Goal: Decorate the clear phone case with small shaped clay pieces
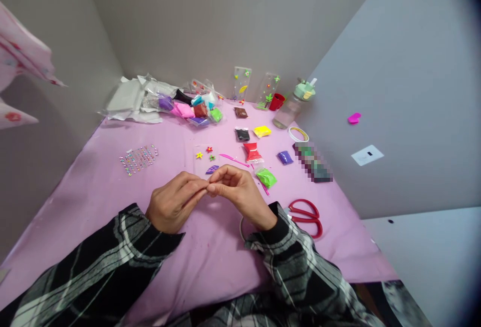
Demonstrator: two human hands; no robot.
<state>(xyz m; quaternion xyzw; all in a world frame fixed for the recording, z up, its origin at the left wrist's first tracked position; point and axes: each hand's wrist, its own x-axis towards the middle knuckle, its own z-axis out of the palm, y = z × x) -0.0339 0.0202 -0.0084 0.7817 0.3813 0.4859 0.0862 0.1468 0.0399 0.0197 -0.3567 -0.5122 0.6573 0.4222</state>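
Bare left hand [175,203] and bare right hand [240,192] are pressing fingertips together, can't tell if anything's pinched tbh. Clear rectangular plastic panel [203,165] with tiny colourful flowers [199,155] is lying just past them.

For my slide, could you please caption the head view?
The left hand and right hand meet above a pink tablecloth, near colorful packets and red-handled scissors.

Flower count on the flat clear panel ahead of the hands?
3: yellow flower at left, red flower at top, green flower below it. Left hand and right hand may hide more.
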